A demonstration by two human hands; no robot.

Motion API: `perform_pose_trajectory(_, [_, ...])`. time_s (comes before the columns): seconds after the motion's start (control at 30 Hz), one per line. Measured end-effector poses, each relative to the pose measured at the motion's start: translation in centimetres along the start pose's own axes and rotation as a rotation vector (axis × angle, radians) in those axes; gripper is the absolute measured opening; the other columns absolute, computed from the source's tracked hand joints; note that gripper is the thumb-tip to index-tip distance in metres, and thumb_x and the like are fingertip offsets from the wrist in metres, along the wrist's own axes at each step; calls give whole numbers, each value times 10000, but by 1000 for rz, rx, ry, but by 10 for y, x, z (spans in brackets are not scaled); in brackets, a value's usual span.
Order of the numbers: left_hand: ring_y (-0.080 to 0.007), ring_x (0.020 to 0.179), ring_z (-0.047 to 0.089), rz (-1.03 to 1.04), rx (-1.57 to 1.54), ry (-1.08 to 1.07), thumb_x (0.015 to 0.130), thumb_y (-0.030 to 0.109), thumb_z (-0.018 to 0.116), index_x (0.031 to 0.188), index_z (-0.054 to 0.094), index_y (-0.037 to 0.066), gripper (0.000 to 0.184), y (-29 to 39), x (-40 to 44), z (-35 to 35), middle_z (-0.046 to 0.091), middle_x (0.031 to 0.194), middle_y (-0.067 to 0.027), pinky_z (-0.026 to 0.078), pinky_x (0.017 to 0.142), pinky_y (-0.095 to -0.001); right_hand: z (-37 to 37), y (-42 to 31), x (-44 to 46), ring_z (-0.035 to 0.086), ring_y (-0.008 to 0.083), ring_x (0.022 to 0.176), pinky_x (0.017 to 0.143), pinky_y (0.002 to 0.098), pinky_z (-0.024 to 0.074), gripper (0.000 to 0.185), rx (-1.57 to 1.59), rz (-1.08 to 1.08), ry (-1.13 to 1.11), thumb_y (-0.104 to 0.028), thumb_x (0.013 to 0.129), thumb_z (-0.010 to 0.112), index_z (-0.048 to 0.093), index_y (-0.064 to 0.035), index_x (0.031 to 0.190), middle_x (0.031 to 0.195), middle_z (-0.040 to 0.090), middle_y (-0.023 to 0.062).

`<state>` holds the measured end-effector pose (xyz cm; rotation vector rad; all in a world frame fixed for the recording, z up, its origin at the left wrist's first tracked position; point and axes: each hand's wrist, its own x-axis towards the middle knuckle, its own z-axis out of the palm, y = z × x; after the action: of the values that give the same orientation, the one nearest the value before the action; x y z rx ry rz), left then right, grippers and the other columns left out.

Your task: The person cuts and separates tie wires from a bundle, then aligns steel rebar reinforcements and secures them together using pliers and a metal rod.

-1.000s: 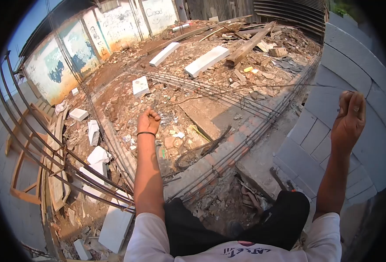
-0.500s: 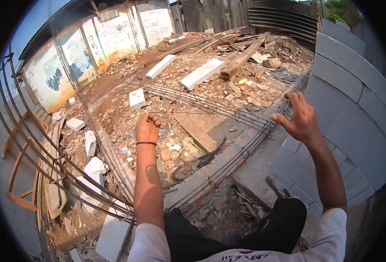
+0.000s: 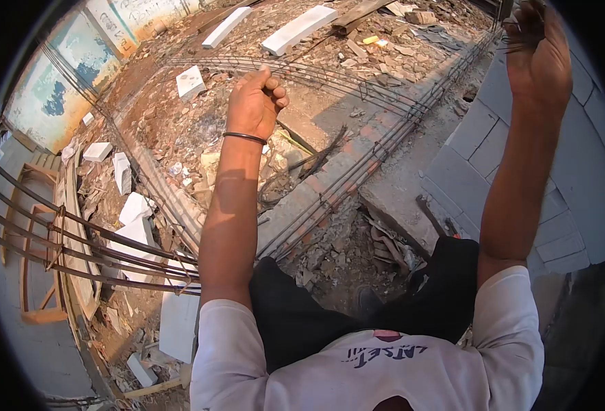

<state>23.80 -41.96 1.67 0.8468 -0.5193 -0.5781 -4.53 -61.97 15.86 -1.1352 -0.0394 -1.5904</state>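
Observation:
My left hand (image 3: pixel 258 103), with a dark band at the wrist, is raised in front of the rubble with its fingers curled into a pinch. What it holds, if anything, is too small to make out. My right hand (image 3: pixel 539 58) is raised at the upper right before the grey block wall (image 3: pixel 487 130), its fingers bent around thin dark wire (image 3: pixel 516 42). Between and beyond the hands, long steel bars (image 3: pixel 357 175) tied into a cage lie along a brick footing (image 3: pixel 302 205).
Curved upright rebar (image 3: pixel 110 252) reaches in from the left. White blocks (image 3: pixel 299 31) and planks (image 3: pixel 80 253) lie on broken rubble. A hammer-like tool (image 3: pixel 431 214) rests by my right knee. A painted wall (image 3: pixel 76 75) stands at the upper left.
The view has tilted down. The thin wire earlier stretched between both hands; my right hand then came inward with fingers spread and is now back out at the upper right, fingers bent.

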Motion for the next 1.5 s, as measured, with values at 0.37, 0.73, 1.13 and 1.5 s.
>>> perform_pose_trajectory(0.37, [-191, 745, 602, -21, 113, -85, 987, 105, 571, 898, 526, 66, 107, -12, 3, -28, 600, 836, -70, 520, 640, -311, -19, 47, -31, 425, 94, 574, 482, 293, 341, 304, -581, -93, -488, -362, 1024, 532, 603, -69, 991, 740, 522, -16])
perform_pose_trajectory(0.73, [-192, 710, 630, 148, 163, -105, 1004, 151, 526, 950, 596, 61, 126, 6, -7, -27, 635, 828, -69, 536, 623, -333, -62, 101, -108, 494, 122, 543, 541, 311, 399, 505, -752, 148, -1028, -465, 997, 548, 682, -15, 811, 565, 500, 8])
perform_pose_trajectory(1.13, [-206, 708, 663, -166, 389, -198, 962, 81, 593, 1013, 510, 4, 124, -92, -36, 19, 652, 846, -148, 569, 594, -328, -110, 138, -152, 509, 88, 682, 644, 277, 428, 426, -479, 920, -1171, -371, 1014, 544, 587, -5, 1227, 723, 497, -28])
perform_pose_trajectory(1.5, [-302, 895, 680, -632, 1586, -298, 978, 473, 474, 1010, 652, -102, 603, -236, -88, -140, 701, 973, -242, 527, 765, -458, -187, 202, -173, 442, 109, 738, 684, 304, 406, 429, -839, 989, -1045, -403, 1037, 464, 628, -16, 953, 788, 543, 5])
